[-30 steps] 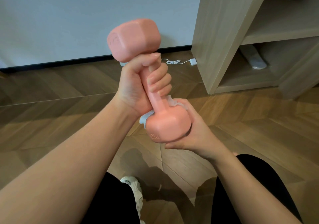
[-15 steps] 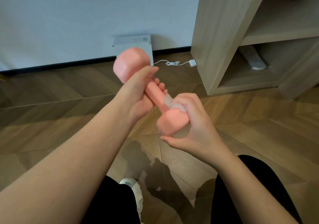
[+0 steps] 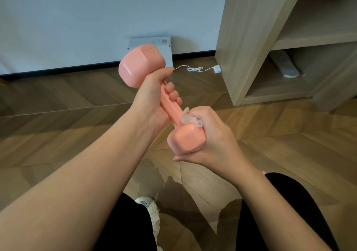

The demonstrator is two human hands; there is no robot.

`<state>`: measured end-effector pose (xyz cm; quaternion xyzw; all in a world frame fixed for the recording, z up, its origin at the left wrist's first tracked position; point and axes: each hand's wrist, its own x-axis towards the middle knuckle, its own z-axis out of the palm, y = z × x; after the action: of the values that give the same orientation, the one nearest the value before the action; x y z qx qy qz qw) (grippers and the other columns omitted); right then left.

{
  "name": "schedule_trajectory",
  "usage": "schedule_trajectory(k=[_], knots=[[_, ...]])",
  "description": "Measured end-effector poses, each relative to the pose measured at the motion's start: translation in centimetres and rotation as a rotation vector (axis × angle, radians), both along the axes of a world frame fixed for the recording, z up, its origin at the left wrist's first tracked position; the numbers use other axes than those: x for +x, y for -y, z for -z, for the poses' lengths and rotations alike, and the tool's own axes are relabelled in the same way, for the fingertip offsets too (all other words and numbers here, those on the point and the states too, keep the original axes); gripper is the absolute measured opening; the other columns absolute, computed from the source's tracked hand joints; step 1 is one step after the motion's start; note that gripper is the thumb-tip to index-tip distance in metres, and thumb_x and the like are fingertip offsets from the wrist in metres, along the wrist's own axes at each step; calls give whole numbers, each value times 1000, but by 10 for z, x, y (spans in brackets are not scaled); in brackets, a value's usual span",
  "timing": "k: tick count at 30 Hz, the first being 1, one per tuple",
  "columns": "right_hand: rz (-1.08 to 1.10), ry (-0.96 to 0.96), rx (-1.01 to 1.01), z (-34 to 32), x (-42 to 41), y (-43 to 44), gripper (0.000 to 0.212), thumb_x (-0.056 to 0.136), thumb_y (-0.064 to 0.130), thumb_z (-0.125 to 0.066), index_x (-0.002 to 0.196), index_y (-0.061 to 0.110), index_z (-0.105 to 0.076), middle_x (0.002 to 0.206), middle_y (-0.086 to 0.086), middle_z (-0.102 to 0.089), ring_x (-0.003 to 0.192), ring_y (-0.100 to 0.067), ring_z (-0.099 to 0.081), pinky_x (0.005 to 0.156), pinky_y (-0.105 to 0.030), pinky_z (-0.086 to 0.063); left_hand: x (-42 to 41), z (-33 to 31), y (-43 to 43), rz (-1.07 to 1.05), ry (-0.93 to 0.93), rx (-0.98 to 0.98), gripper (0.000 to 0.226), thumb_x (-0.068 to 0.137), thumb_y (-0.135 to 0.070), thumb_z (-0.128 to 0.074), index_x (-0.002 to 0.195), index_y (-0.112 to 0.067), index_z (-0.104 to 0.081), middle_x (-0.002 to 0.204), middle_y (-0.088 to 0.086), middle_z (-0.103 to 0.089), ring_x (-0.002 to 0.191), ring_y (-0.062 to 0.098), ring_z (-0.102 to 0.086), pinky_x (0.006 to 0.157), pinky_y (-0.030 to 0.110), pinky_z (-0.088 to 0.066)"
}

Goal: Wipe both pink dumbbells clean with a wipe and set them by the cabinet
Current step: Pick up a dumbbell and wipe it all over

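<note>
Dumbbell, pink, held in the air in front of the person, tilted, with one head up and to the left and the other down and to the right, above the floor and left of the cabinet. Left hand grips the handle just below the upper head, fingers wrapped fully round it. Right hand is curled round the lower head and presses a wipe against it; the wipe bunches out between the fingers where the handle meets the head. Both hands cover part of the dumbbell, so most of the wipe is hidden. Behind the upper head a white box leans against the wall; a white cable runs from it along the floor to a small plug beside the cabinet. A grey object lies in the lower cabinet compartment; what it is cannot be told. Below, black trousers and a white shoe show. Raised marking on the upper head is not legible; the label on the box is too small to read.
</note>
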<state>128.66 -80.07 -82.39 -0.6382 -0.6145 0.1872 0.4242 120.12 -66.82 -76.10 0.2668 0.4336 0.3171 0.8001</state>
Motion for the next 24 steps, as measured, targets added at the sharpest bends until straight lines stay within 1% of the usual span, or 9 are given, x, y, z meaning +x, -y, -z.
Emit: schedule_trajectory(k=[3,6,8,11,13,16,19,21,24], knots=[[-46,-177,-122,-7,11,2,75,52,48,-90,112,43,-45,109,25,-54,101,0,-56,76,-22,-54,-3,-4,-1,18,41,35,44,89,-16,-58,51,-20,-37,42,-6,-29,35,11,-27,40,18,-33],[-196,-419,-119,-7,19,2,60,69,47,-79,119,28,-52,109,6,-59,97,-18,-59,81,-41,-52,-4,-8,-2,57,78,98,47,89,-15,-55,47,-21,-37,42,-6,-25,36,12,-24,41,20,-32],[-200,-658,-86,-3,19,2,60,79,60,-63,118,15,-56,107,-9,-57,93,-24,-54,79,-39,-46,-3,-9,2,92,93,132,47,90,-15,-55,47,-22,-36,42,-6,-24,37,12,-23,42,21,-31],[-91,-931,-146,-2,14,-1,70,79,71,-47,113,12,-58,101,-11,-53,93,-25,-47,81,-39,-38,-1,-11,6,126,148,157,48,91,-15,-53,47,-22,-35,41,-6,-23,36,11,-24,41,22,-31],[-29,-1052,-168,0,12,-4,65,73,70,-47,106,16,-62,101,-6,-60,97,-23,-53,84,-37,-43,1,-12,7,139,183,175,49,91,-14,-51,45,-22,-35,39,-6,-23,35,11,-24,40,22,-32],[28,-1183,-117,-2,6,-9,53,80,65,-45,90,18,-68,94,3,-65,96,-19,-58,81,-31,-47,5,-12,8,140,221,192,50,91,-13,-50,45,-22,-34,39,-6,-23,35,11,-23,41,23,-31],[58,-1414,-106,-5,1,-13,52,84,57,-43,89,9,-62,99,-11,-63,92,-22,-60,76,-28,-52,8,-12,10,147,245,212,50,90,-12,-49,44,-22,-33,39,-6,-23,35,11,-23,41,23,-31],[109,-1480,-86,-5,-3,-13,46,89,50,-43,91,7,-60,101,-16,-58,94,-24,-57,77,-30,-50,10,-11,11,165,241,229,51,90,-12,-48,43,-22,-34,38,-6,-23,34,11,-23,41,24,-31],[221,-1410,44,-1,-8,-9,33,93,39,-47,81,14,-66,88,-9,-60,88,-25,-54,72,-31,-47,12,-11,13,189,236,241,51,91,-11,-47,43,-22,-35,38,-6,-24,34,11,-23,40,23,-31]])
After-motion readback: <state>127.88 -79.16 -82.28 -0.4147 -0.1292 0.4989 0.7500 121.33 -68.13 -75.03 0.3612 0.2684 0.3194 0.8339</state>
